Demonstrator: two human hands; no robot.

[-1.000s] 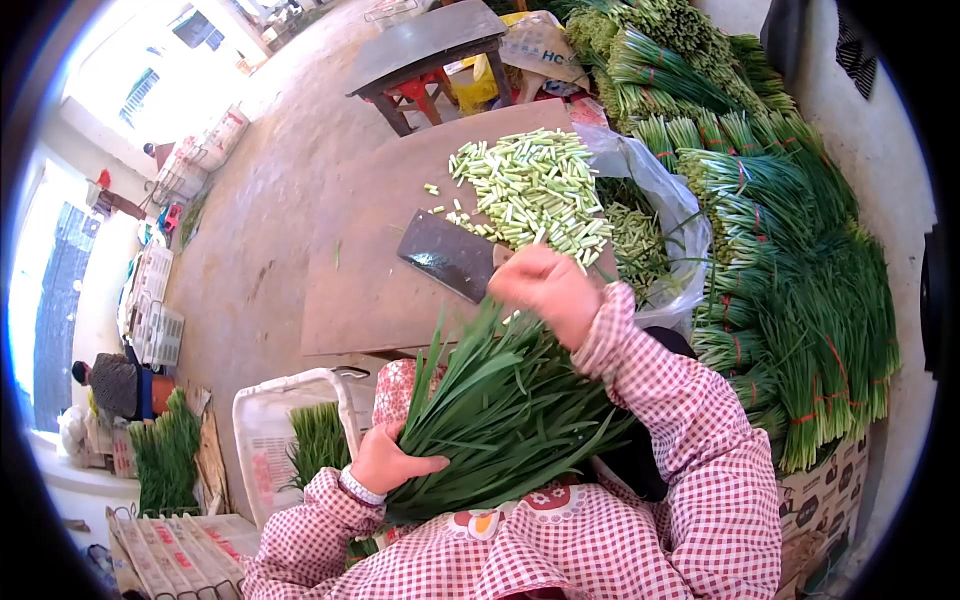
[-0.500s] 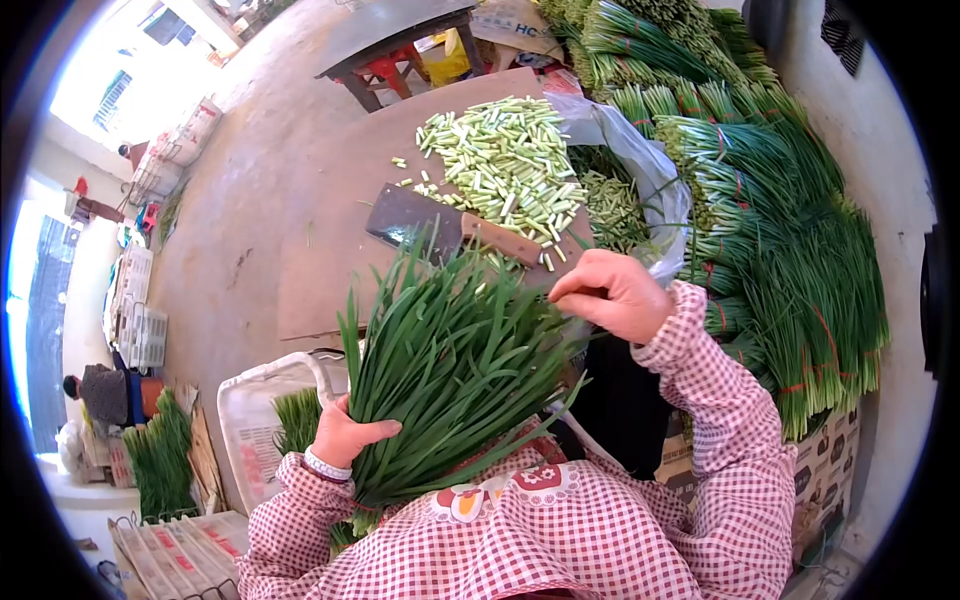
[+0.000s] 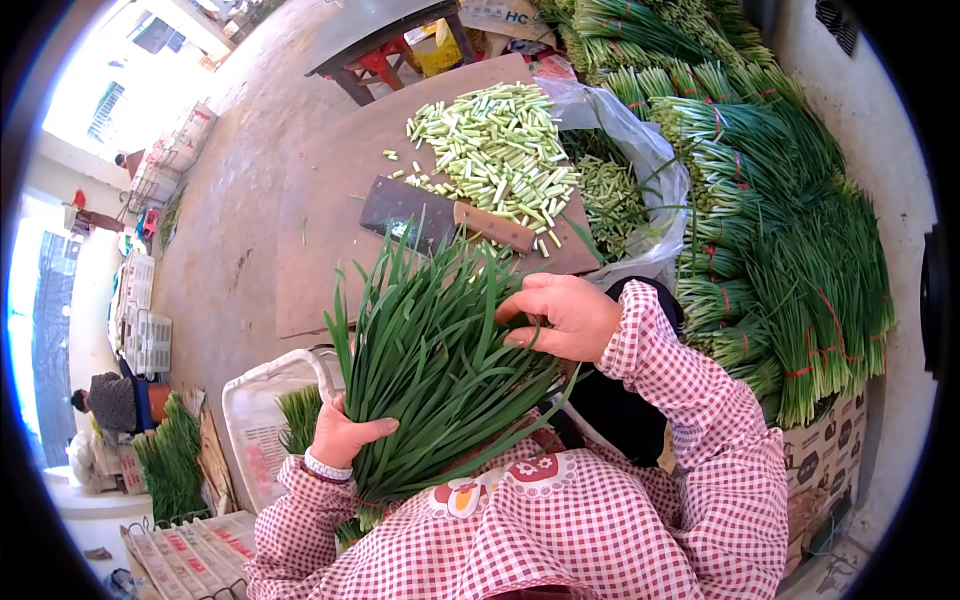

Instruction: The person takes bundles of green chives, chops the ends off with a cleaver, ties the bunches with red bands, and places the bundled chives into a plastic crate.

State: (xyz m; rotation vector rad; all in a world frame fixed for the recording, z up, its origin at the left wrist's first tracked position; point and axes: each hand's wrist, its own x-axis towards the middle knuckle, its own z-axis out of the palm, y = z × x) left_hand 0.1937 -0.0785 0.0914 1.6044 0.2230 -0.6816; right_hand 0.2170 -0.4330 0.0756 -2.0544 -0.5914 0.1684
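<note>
My left hand (image 3: 350, 432) is closed around a thick bunch of garlic chives (image 3: 440, 370), gripping it low down near my apron. The long green leaves fan out away from me, toward the board. At the right side of the leaf tips is my right hand (image 3: 560, 318), its fingers curled in against the leaves; whether a leaf is pinched there is hidden. Just beyond the tips a cleaver (image 3: 408, 212) with a wooden handle (image 3: 494, 227) lies flat on the brown board (image 3: 320, 250). Beside the cleaver is a pile of short-cut pale stems (image 3: 500, 145).
A clear plastic bag (image 3: 665, 180) of cut stems (image 3: 612, 205) stands right of the board. Banded bundles of chives (image 3: 770, 250) are stacked along the right wall. A white basket (image 3: 240, 410) is at my left. Another person (image 3: 110, 400) sits far left.
My right hand has moved left and slightly down, from beside the leaf tips to against them. My left hand keeps its hold on the bunch. The view has shifted slightly.
</note>
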